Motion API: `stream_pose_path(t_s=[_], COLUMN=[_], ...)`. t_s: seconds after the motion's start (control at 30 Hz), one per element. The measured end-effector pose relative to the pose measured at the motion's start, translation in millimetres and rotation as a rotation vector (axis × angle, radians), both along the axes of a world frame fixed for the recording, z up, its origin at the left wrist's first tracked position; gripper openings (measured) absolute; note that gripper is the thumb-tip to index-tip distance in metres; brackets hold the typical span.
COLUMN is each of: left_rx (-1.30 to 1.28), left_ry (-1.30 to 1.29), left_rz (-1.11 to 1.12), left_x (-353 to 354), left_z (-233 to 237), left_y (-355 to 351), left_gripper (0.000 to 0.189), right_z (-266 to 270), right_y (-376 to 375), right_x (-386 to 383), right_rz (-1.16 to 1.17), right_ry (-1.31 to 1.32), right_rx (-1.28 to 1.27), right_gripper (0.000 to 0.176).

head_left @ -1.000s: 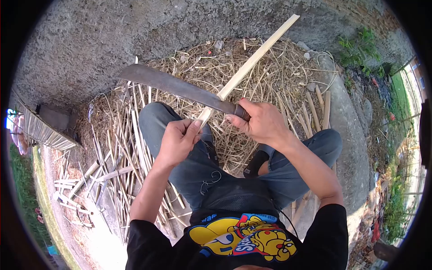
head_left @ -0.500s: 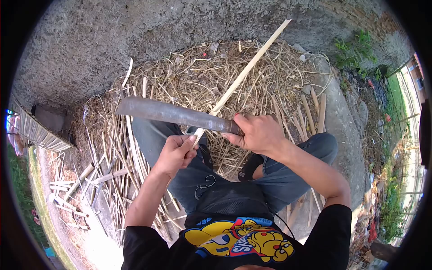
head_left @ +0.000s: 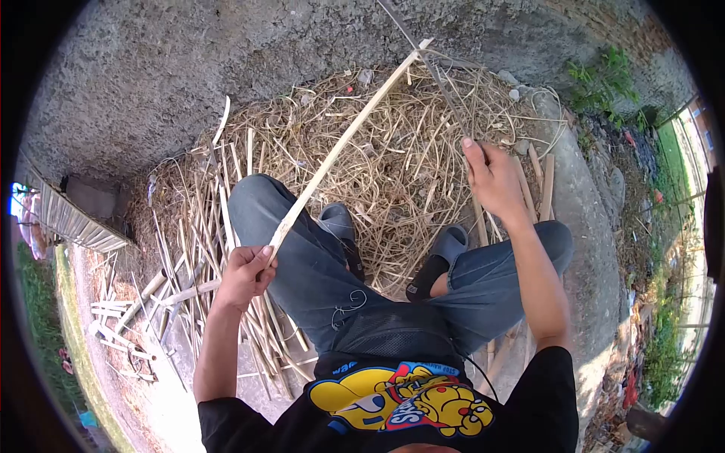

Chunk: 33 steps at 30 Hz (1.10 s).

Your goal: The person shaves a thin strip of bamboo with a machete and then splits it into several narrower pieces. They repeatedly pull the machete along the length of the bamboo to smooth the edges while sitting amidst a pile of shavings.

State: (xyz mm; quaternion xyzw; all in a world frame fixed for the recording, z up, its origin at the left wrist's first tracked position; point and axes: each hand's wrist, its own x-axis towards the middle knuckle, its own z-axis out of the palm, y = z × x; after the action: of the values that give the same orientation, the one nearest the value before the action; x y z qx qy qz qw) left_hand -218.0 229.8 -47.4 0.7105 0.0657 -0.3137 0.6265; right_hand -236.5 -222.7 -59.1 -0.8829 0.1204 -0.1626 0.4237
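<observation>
My left hand (head_left: 248,276) is closed around the near end of a long pale bamboo strip (head_left: 340,145). The strip slants up and to the right, over my knee, towards the wall. My right hand (head_left: 492,180) grips the handle of a machete (head_left: 442,89), with most of the handle hidden in my fingers. Seen nearly edge-on, the blade points up and left. It crosses the strip at its far tip, and the two appear to touch there. A small split or loose sliver shows at that tip.
Bamboo shavings (head_left: 385,158) cover the ground before my feet. Cut bamboo sticks (head_left: 200,249) lie piled at my left, and a few more pieces (head_left: 547,189) lie at the right. A rough grey wall (head_left: 226,68) rises ahead. A slatted bamboo panel (head_left: 64,215) stands far left.
The machete has swung from lying across the strip's near end to its far tip, blade now pointing away. My left hand has moved left and the right hand right and up.
</observation>
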Motion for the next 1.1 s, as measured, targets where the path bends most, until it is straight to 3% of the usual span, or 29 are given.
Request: stream_pose_path(t_s=[0.07,0.2,0.27,0.33,0.47,0.53,0.57,0.6,0.63,0.7,0.73,0.8,0.87,1.0,1.1], left_rx=[0.009,0.086,0.271,0.306,0.409,0.523,0.574,0.548,0.574,0.599,0.607,0.637,0.597,0.574,0.544], left_ry=[-0.023,-0.141,-0.382,-0.427,-0.577,-0.652,-0.676,-0.579,-0.592,-0.666,-0.705,-0.722,-0.792,-0.879,-0.91], left_rz=[-0.001,-0.029,-0.035,-0.071,-0.068,-0.1,-0.091,-0.035,-0.002,0.058,0.079,0.038,0.016,-0.037,-0.114], left_x=[2,-2,-5,-8,-24,-24,-31,-40,-53,-54,-56,-49,-40,-29,-24], left_z=[5,10,10,12,24,29,25,22,21,18,18,27,23,28,27], left_y=[-3,-27,-45,-51,-48,-31,-9,10,22,26,22,-1,-21,-66,-88], left_gripper=[0.036,0.038,0.039,0.039,0.038,0.037,0.038,0.04,0.04,0.041,0.041,0.038,0.034,0.027,0.025], right_z=[-3,-1,-4,-9,-7,-3,14,8,-12,-15,-5,1,9,13,-1], right_y=[14,52,71,83,47,9,-18,-58,-104,-132,-123,-87,-41,41,91], right_x=[-3,-17,-27,-35,-21,0,10,26,39,32,31,11,-1,-15,-27], right_rz=[0.026,0.179,0.234,0.34,0.324,0.137,-0.031,-0.181,-0.333,-0.377,-0.357,-0.247,-0.104,0.229,0.392], right_ry=[0.01,-0.004,-0.002,-0.107,-0.14,-0.095,0.064,0.011,-0.03,-0.113,-0.116,-0.068,-0.16,-0.01,-0.135], right_rx=[0.067,-0.047,-0.081,-0.396,-0.672,-0.618,-0.328,-0.252,-0.293,-0.322,-0.337,0.045,-0.016,-0.075,-0.343], right_gripper=[0.064,0.061,0.06,0.058,0.053,0.057,0.056,0.055,0.056,0.059,0.059,0.058,0.058,0.05,0.05])
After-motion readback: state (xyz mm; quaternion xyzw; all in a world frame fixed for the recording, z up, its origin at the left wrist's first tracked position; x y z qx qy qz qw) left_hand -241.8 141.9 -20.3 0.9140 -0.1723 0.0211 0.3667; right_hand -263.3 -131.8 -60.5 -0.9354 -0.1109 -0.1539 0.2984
